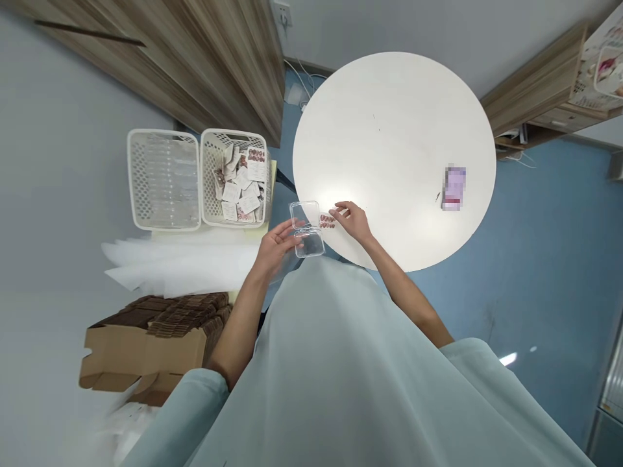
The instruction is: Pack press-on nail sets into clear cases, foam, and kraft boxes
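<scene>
A clear hinged plastic box is in my left hand, lid opened out, at the near left edge of the round white table. Fingers and thumb grip it around the hinge side. Just right of the box, my right hand pinches the corner of a small set of reddish press-on nails arranged in two rows. The set is beside the lid, over the table edge; the box looks empty.
Left of the table stand a white basket of clear boxes and another basket of nail sets and cards. White wrapping sheets and folded brown cartons lie nearer me. A pixelated purple item lies on the table's right.
</scene>
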Motion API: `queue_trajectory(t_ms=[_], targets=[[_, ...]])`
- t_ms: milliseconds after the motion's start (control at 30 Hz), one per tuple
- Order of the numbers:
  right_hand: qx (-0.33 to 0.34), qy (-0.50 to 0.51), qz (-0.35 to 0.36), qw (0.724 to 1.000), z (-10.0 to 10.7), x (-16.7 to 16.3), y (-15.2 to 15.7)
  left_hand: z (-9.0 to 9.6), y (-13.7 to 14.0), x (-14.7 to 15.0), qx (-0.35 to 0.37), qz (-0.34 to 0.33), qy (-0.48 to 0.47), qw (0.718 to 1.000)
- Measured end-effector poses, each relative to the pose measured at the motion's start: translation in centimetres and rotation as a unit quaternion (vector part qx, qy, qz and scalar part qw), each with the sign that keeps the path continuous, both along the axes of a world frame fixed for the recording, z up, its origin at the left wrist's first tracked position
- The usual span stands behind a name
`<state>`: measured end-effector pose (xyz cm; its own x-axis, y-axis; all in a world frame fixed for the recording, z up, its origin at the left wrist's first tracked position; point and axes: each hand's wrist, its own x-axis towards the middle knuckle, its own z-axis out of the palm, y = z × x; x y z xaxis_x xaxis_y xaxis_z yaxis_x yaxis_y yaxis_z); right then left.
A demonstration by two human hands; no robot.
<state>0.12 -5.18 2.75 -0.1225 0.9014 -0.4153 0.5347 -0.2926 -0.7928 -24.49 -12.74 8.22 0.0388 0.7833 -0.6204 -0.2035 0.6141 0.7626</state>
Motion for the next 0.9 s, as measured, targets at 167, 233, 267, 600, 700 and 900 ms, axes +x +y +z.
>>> queue_trajectory(t_ms=[167,233,267,600,700,900], targets=[[-0.011,-0.156,0.122,0.980,-3.7,-0.8,0.3,-0.3,-1.7,-4.0,-0.022,0.067,0.013,0.997],[0.001,-0.185,0.145,0.972,-4.4,-1.3,0.1,-0.6,-2.3,-5.2,-0.026,0.079,0.018,0.996],[0.008,-0.196,0.153,0.969,-4.6,-1.5,0.0,-0.8,-2.5,-5.6,-0.027,0.083,0.021,0.996],[0.012,-0.215,0.124,0.968,-4.7,-1.4,-1.4,-0.8,-1.6,-5.7,-0.021,0.057,0.006,0.998],[0.000,-0.192,0.087,0.977,-3.8,-0.6,-2.0,-0.6,-0.9,-4.9,-0.011,0.029,-0.005,1.000],[0.047,-0.087,-0.016,0.995,0.5,2.6,-3.2,-0.6,0.6,-1.7,-0.004,-0.019,-0.020,1.000]])
